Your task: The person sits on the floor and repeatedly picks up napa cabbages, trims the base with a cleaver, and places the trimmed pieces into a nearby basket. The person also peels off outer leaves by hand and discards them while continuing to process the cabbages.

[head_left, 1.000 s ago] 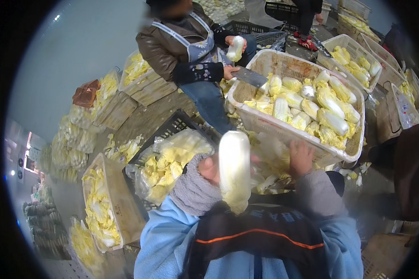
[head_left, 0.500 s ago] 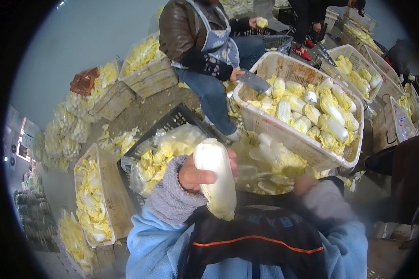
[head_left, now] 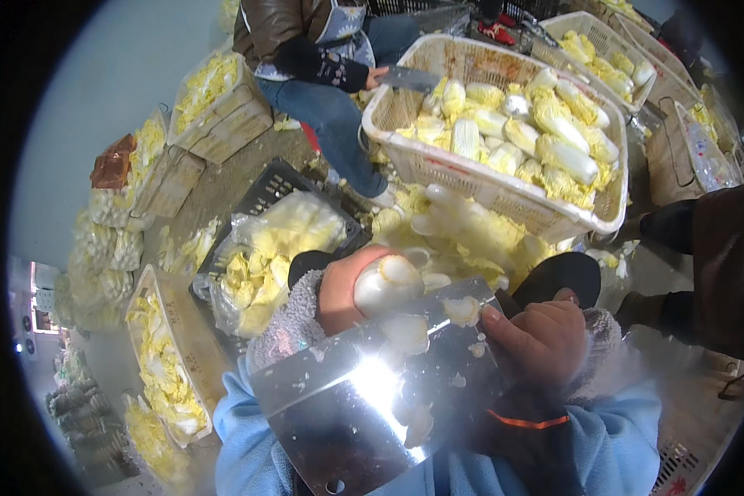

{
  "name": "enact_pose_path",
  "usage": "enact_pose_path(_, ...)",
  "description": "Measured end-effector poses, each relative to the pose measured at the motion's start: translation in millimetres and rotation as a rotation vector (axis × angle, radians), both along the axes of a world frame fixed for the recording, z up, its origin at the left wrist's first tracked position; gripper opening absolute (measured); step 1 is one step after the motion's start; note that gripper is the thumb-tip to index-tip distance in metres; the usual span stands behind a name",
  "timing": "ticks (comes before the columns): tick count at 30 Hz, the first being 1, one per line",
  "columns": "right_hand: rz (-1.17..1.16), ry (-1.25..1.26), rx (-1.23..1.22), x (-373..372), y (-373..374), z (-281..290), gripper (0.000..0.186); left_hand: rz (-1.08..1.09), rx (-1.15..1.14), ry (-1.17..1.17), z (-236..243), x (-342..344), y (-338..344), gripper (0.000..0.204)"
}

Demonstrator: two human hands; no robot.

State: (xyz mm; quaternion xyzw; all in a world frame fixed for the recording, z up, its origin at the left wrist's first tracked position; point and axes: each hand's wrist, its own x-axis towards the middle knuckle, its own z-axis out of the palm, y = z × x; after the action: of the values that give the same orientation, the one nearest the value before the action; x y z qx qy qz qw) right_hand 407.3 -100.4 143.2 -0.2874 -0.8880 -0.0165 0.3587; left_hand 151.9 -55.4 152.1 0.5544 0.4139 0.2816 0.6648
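Observation:
My left hand [head_left: 337, 289] is wrapped round a pale napa cabbage [head_left: 387, 287], its trimmed root end facing up. My right hand [head_left: 541, 337] grips a wide, shiny cleaver [head_left: 326, 417], one finger lying along the blade. The cleaver's handle is hidden in that hand. The blade lies slanted across the front of my body, just below the cabbage, and bits of cut stem stick to it. Whether the edge touches the cabbage I cannot tell. Beyond my hands lies a heap of loose yellow leaves [head_left: 488, 236].
A large white crate [head_left: 492, 186] of napa cabbages stands ahead. Left of the heap sits a black crate [head_left: 260, 202] with a bag of leaves [head_left: 256, 277]. Another person's hand [head_left: 378, 76] holds a knife [head_left: 409, 79] over the white crate's corner. A leaf-filled crate [head_left: 192, 347] is at left.
My right hand has come up from the leaf heap with the cleaver now in view. The left hand has tipped the cabbage so its root end faces up. The view has shifted downward.

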Motion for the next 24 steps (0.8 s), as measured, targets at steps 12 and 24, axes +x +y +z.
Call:
enact_pose_path(12,0.001,0.024,0.044,17.7,-10.5,-13.2,0.049,-0.15,0.19,0.343,21.0,11.2,-17.0,0.062)
enact_pose_path(24,0.055,-0.002,0.009,3.9,-7.4,-4.1,0.046,-0.462,0.142,0.194,7.9,11.5,3.2,0.043)
